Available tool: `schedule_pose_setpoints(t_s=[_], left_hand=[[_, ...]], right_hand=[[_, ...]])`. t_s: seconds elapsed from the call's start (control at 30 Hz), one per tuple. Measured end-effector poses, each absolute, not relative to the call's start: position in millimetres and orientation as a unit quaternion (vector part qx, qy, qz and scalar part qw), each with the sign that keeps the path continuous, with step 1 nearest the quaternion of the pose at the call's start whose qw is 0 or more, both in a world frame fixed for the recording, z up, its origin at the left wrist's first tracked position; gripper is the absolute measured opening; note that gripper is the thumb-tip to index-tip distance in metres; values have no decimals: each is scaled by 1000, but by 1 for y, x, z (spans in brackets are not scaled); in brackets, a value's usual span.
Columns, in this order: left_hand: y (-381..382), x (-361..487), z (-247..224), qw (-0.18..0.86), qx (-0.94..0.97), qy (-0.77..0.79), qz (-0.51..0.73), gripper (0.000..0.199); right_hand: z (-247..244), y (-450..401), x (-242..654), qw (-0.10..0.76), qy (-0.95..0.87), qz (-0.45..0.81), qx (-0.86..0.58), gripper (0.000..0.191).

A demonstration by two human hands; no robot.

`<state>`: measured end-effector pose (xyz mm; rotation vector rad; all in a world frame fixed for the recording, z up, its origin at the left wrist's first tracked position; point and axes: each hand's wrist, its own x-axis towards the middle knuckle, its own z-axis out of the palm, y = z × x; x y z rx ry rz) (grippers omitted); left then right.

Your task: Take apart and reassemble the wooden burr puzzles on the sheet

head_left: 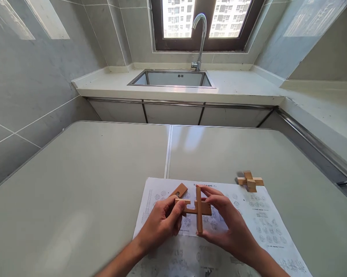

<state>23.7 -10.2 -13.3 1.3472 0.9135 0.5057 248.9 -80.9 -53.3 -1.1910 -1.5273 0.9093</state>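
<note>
My left hand [165, 218] pinches a notched wooden puzzle piece [191, 210] that lies level and points to the right. An upright wooden puzzle piece [199, 221] is gripped at its top and bottom ends by the fingers of my right hand [229, 221]. The two pieces cross each other, and the level one sticks out past the upright one on the right. Behind my left fingers shows another wooden piece [181, 189] with a dark hole or notch; whether it is held or lies on the paper I cannot tell. Printed sheets [265, 215] with line diagrams lie underneath.
An assembled wooden cross [250, 181] sits at the sheet's upper right corner. The pale table [89, 184] has a seam down its middle. Beyond it are a counter [242, 82], a sink [173, 80], a faucet [201, 38] and a window. Tiled walls stand on both sides.
</note>
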Motion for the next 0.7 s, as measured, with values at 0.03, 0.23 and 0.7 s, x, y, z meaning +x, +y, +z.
schedule_pose_setpoints(t_s=[0.03, 0.23, 0.7], left_hand=[[-10, 24, -13, 655, 596, 406, 227, 56], [-10, 23, -13, 664, 591, 402, 222, 56], [-11, 24, -15, 661, 605, 385, 221, 56]], right_hand=[[-54, -81, 249, 480, -626, 370, -491, 67], [-53, -80, 248, 486, -624, 397, -466, 73], [-49, -81, 243, 494, -633, 372, -465, 73]])
